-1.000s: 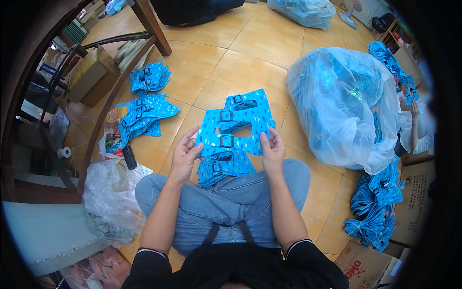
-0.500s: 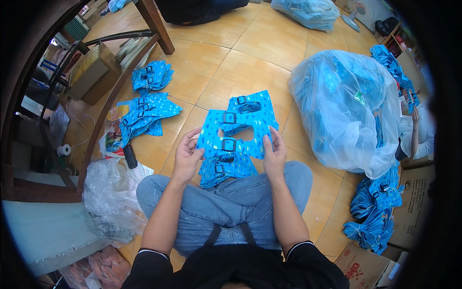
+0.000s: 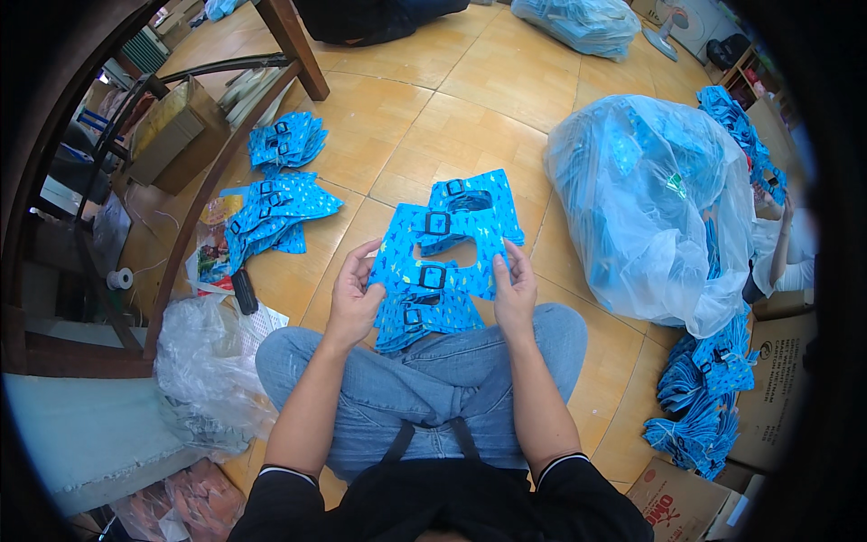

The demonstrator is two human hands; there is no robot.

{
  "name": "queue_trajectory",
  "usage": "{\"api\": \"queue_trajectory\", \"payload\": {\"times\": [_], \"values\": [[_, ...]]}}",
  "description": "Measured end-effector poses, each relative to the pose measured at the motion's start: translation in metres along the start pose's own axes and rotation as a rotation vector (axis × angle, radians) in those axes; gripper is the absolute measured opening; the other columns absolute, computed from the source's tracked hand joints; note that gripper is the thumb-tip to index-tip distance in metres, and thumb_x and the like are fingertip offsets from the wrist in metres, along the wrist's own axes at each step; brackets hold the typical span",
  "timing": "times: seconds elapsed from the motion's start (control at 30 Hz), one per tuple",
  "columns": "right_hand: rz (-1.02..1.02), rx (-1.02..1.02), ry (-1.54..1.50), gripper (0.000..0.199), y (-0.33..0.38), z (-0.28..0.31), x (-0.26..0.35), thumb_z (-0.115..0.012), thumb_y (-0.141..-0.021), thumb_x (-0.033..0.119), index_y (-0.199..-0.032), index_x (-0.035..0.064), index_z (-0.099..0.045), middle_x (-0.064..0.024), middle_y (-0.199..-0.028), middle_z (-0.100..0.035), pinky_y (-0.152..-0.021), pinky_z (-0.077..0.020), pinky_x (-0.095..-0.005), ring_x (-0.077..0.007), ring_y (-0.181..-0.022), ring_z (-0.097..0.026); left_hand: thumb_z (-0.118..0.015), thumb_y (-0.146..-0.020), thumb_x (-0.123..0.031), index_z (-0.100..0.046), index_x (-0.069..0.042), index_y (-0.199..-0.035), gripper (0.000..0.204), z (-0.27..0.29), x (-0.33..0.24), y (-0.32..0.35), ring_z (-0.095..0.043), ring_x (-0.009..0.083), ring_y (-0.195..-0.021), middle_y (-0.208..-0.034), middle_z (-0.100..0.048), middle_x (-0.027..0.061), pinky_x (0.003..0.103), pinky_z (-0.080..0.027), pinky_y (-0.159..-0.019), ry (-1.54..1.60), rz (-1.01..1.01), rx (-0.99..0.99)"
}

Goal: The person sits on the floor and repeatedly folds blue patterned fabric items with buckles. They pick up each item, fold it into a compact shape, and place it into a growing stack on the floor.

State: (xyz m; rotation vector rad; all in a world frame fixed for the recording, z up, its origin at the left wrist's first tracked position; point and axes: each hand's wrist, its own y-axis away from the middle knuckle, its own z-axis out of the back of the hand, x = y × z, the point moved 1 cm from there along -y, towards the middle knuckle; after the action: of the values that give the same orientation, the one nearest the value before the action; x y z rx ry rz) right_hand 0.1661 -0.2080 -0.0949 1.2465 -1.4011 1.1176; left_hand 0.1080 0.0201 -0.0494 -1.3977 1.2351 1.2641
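Over my crossed legs I hold up a blue printed fabric piece (image 3: 393, 257) with two black buckles and a cut-out opening in its middle. My left hand (image 3: 352, 298) pinches its left edge, thumb on top. At the right edge my right hand (image 3: 515, 287) grips it the same way. Just beyond lies a stack of similar blue pieces (image 3: 503, 200), partly hidden by the held one. A second small pile (image 3: 449, 318) rests against my shins, under the near edge of the held piece.
More blue piles (image 3: 287, 212) lie to the left beside a black object (image 3: 244, 294) and clear plastic bags (image 3: 203, 352). A big filled plastic bag (image 3: 632, 208) stands at right, with blue bundles (image 3: 691, 438) and cartons (image 3: 768, 388) nearby. A wooden frame (image 3: 293, 45) borders the left.
The held fabric piece has tilted slightly, its buckles shifting a little to the right. My hands stay almost in place. At far right, another person's arm has moved.
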Motion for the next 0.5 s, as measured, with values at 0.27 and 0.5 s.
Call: {"api": "queue_trajectory", "payload": {"times": [0.27, 0.5], "values": [[-0.049, 0.108, 0.041, 0.039, 0.0015, -0.0021, -0.0036, -0.058, -0.093, 0.014, -0.128, -0.0025, -0.048, -0.0095, -0.114, -0.059, -0.085, -0.0470, -0.0261, -0.0124, -0.100, -0.057, -0.045, -0.077, 0.008, -0.040, -0.002, -0.133, 0.058, -0.0010, -0.0002, -0.0001, -0.056, 0.0078, -0.083, -0.102, -0.061, 0.0071, 0.021, -0.044, -0.069, 0.016, -0.023, 0.007], [0.014, 0.142, 0.394, 0.053, 0.0058, -0.0022, -0.0023, -0.067, -0.088, 0.022, -0.130, -0.0036, -0.046, -0.0122, -0.114, -0.060, -0.087, -0.0466, -0.0300, -0.0174, -0.101, -0.059, -0.042, -0.075, 0.011, -0.041, 0.001, -0.131, 0.057, -0.0010, 0.0039, -0.0002, -0.057, 0.0086, -0.089, -0.108, -0.059, 0.0103, 0.020, -0.045, -0.073, 0.011, -0.057, 0.007]]}}
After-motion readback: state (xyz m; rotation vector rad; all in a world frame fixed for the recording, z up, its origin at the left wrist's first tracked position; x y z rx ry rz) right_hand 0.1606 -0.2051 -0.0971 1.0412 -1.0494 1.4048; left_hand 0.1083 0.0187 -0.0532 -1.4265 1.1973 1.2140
